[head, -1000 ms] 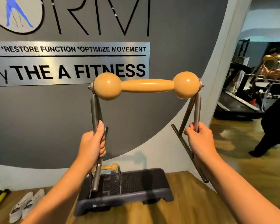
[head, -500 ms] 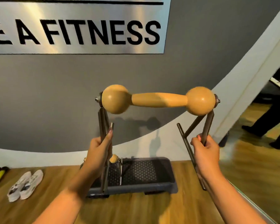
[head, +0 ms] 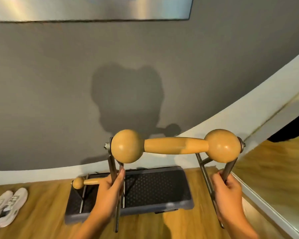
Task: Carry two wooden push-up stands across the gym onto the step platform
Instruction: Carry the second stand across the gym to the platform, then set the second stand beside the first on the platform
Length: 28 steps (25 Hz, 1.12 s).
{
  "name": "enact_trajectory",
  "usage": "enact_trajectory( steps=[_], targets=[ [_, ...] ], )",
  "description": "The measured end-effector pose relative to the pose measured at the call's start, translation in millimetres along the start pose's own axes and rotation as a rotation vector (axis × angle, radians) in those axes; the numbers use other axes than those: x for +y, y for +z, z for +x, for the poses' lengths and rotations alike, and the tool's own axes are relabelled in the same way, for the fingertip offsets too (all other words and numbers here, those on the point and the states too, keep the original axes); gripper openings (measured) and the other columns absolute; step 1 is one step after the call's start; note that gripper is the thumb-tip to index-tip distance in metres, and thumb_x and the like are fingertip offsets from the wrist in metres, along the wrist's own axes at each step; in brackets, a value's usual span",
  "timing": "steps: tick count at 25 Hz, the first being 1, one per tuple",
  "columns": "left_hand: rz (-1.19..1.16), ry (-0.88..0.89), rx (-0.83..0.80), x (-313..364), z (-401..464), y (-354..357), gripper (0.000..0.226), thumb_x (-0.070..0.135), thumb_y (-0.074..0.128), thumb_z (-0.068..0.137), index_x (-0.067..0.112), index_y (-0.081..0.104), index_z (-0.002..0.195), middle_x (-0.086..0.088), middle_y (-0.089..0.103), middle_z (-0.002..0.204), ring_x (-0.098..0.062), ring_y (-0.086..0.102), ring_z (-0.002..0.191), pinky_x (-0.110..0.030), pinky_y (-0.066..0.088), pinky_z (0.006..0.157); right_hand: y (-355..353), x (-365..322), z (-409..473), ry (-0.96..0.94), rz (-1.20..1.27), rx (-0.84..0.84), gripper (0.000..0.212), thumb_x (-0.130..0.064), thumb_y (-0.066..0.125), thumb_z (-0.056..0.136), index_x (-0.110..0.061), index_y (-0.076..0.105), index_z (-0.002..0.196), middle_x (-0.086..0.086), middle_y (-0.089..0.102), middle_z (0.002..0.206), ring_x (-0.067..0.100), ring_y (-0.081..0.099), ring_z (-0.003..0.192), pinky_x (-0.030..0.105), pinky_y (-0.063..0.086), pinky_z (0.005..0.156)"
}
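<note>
I hold a push-up stand [head: 176,145] with a wooden bar, two round wooden knobs and grey metal legs, in the air above the step platform. My left hand [head: 109,192] grips its left leg and my right hand [head: 229,194] grips its right leg. Below, a dark grey step platform [head: 155,188] lies on the wooden floor against the wall. A second wooden push-up stand [head: 84,182] stands on the platform's left part, partly hidden by my left hand.
A pair of white sneakers [head: 6,207] lies on the floor left of the platform. A grey wall with a metal sign [head: 90,9] rises right behind it. At the right, a white wall edge [head: 266,204] runs along the floor.
The view has tilted down and closed in on the platform. The held stand has come lower and nearer to it, both hands still on the legs.
</note>
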<state>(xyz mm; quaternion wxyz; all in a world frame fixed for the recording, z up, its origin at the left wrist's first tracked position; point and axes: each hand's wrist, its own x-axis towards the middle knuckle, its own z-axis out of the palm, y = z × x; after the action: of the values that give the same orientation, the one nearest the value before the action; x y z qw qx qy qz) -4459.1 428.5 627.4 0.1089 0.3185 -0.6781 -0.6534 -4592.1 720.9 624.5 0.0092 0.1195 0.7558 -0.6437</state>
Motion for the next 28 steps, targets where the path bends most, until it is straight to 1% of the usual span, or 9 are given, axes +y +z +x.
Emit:
enact_trajectory(
  steps=[4, 7, 9, 11, 15, 19, 22, 26, 28],
  targets=[
    [-0.020, -0.004, 0.028, -57.8, 60.1, 32.5, 0.062, 0.065, 0.059, 0.087, 0.008, 0.045, 0.067, -0.006, 0.035, 0.058, -0.013, 0.035, 0.053, -0.029, 0.034, 0.055, 29.7, 66.7, 53.3, 0.064, 0.007, 0.010, 0.039, -0.004, 0.062, 0.097, -0.019, 0.056, 0.061, 0.004, 0.042, 0.058, 0.026, 0.039, 0.063, 0.042, 0.034, 0.061],
    [-0.084, -0.034, 0.033, -105.0, 90.9, 49.4, 0.059, 0.062, 0.065, 0.093, 0.012, 0.047, 0.067, -0.007, 0.034, 0.062, -0.019, 0.032, 0.060, -0.040, 0.030, 0.064, 40.0, 115.6, 85.5, 0.092, -0.019, -0.010, 0.034, -0.001, 0.061, 0.094, -0.014, 0.053, 0.064, 0.006, 0.041, 0.061, 0.025, 0.036, 0.064, 0.040, 0.032, 0.061],
    [-0.126, -0.058, 0.042, -139.3, 109.5, 63.1, 0.053, 0.059, 0.066, 0.088, 0.017, 0.046, 0.062, -0.006, 0.032, 0.061, -0.022, 0.028, 0.061, -0.043, 0.025, 0.065, 46.4, 148.7, 109.4, 0.117, -0.015, -0.043, 0.027, 0.002, 0.060, 0.094, -0.001, 0.050, 0.070, 0.012, 0.038, 0.066, 0.026, 0.033, 0.066, 0.040, 0.029, 0.063],
    [-0.148, -0.081, 0.050, -172.0, 124.2, 77.4, 0.047, 0.055, 0.066, 0.089, 0.023, 0.048, 0.059, 0.000, 0.034, 0.060, -0.016, 0.030, 0.060, -0.040, 0.026, 0.064, 53.4, 181.2, 128.1, 0.140, -0.004, -0.081, 0.029, 0.004, 0.059, 0.095, 0.011, 0.040, 0.075, 0.013, 0.035, 0.069, 0.028, 0.029, 0.067, 0.042, 0.027, 0.062],
    [-0.249, -0.121, 0.091, -229.2, 146.5, 102.9, 0.038, 0.034, 0.062, 0.099, 0.028, 0.056, 0.062, 0.007, 0.038, 0.062, -0.009, 0.033, 0.063, -0.036, 0.027, 0.067, 70.1, 232.8, 153.8, 0.113, 0.010, -0.126, 0.039, -0.003, 0.060, 0.088, -0.001, 0.029, 0.065, 0.013, 0.021, 0.062, 0.025, 0.021, 0.060, 0.042, 0.019, 0.054],
    [-0.347, -0.180, 0.129, -290.8, 171.8, 124.7, 0.034, 0.025, 0.065, 0.099, 0.023, 0.057, 0.067, 0.009, 0.039, 0.062, -0.008, 0.033, 0.064, -0.030, 0.027, 0.066, 85.6, 297.4, 178.1, 0.191, -0.005, -0.071, 0.029, -0.013, 0.058, 0.077, -0.013, 0.034, 0.060, -0.006, 0.027, 0.053, 0.013, 0.026, 0.051, 0.029, 0.025, 0.050],
    [-0.367, -0.174, 0.141, -336.8, 187.4, 130.9, 0.032, 0.023, 0.062, 0.100, 0.015, 0.048, 0.073, 0.008, 0.037, 0.061, -0.010, 0.032, 0.064, -0.028, 0.029, 0.068, 90.7, 347.8, 188.4, 0.180, 0.033, -0.082, 0.027, -0.019, 0.060, 0.077, -0.007, 0.042, 0.061, -0.003, 0.029, 0.054, 0.009, 0.029, 0.051, 0.028, 0.028, 0.048],
    [-0.345, -0.165, 0.172, -388.2, 199.7, 139.9, 0.032, 0.021, 0.058, 0.100, 0.016, 0.044, 0.072, 0.004, 0.033, 0.065, -0.013, 0.028, 0.068, -0.030, 0.029, 0.069, 101.1, 398.9, 196.2, 0.176, 0.051, -0.085, 0.025, -0.025, 0.062, 0.073, -0.007, 0.047, 0.065, 0.011, 0.030, 0.064, 0.012, 0.032, 0.058, 0.030, 0.032, 0.053],
    [-0.344, -0.162, 0.200, -417.0, 204.6, 142.7, 0.030, 0.022, 0.058, 0.097, 0.017, 0.044, 0.072, 0.005, 0.032, 0.063, -0.013, 0.027, 0.067, -0.030, 0.029, 0.069, 107.8, 426.0, 199.3, 0.172, 0.052, -0.098, 0.021, -0.022, 0.060, 0.073, -0.016, 0.048, 0.057, 0.007, 0.033, 0.061, 0.012, 0.032, 0.059, 0.031, 0.031, 0.055]
  ],
)
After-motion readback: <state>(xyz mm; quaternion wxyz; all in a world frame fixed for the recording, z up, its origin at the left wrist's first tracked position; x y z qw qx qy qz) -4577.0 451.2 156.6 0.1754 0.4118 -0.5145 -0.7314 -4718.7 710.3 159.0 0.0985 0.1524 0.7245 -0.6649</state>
